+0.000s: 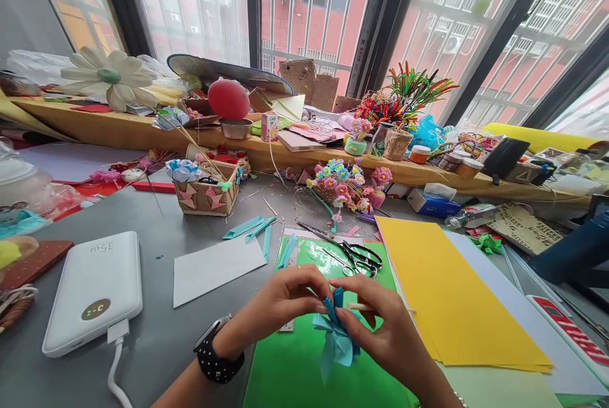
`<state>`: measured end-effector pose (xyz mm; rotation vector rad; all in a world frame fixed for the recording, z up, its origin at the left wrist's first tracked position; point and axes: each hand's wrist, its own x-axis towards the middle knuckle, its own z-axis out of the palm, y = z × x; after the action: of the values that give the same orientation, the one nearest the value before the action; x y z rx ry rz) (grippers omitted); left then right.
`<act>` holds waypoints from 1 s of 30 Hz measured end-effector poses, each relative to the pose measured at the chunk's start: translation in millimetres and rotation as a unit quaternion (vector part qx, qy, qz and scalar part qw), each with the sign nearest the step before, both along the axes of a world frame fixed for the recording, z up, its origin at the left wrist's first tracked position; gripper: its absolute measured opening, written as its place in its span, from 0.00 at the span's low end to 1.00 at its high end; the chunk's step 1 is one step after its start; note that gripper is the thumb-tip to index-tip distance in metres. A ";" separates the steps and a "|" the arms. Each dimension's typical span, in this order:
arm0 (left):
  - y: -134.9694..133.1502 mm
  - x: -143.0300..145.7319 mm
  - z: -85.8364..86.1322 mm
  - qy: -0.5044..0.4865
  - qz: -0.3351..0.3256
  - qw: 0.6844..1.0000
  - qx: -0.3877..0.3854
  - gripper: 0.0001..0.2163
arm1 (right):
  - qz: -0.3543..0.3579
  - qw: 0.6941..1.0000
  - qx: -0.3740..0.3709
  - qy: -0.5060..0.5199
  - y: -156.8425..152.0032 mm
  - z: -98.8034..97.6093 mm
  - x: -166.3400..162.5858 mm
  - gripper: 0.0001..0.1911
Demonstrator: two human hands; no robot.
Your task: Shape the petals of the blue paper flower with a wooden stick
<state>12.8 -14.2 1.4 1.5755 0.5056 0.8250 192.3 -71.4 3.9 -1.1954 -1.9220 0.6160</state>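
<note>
Grey bench runs up to a long wooden sill shelf under the windows. Tall windows with dark frames, white bars outside. Red-brick building beyond, air-conditioner units on its wall. Bright, even daylight. Grey wall at far left.

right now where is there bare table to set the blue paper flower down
Bare grey table lies between the white power bank and the green sheet, below the white paper. Another patch sits between the power bank and the star box. The wooden ledge is crowded, and scissors lie just beyond the hands.
</note>
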 end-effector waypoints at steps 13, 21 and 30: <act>-4.6 6.7 -9.5 -0.080 -0.029 0.992 -0.097 0.21 | -0.140 0.987 0.004 0.085 0.5 -5.4 -3.4 0.10; -15.1 7.6 -9.0 0.028 0.018 0.999 0.019 0.27 | -0.141 0.988 0.008 0.057 1.1 -6.3 -4.4 0.07; -16.5 10.0 -9.0 0.049 0.132 0.980 0.140 0.15 | -0.140 0.988 0.010 0.058 0.8 -7.8 -7.3 0.06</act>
<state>22.8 -30.7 -7.6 1.8391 0.7055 1.0594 185.1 -70.5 -3.8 -1.3563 -1.6218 0.5026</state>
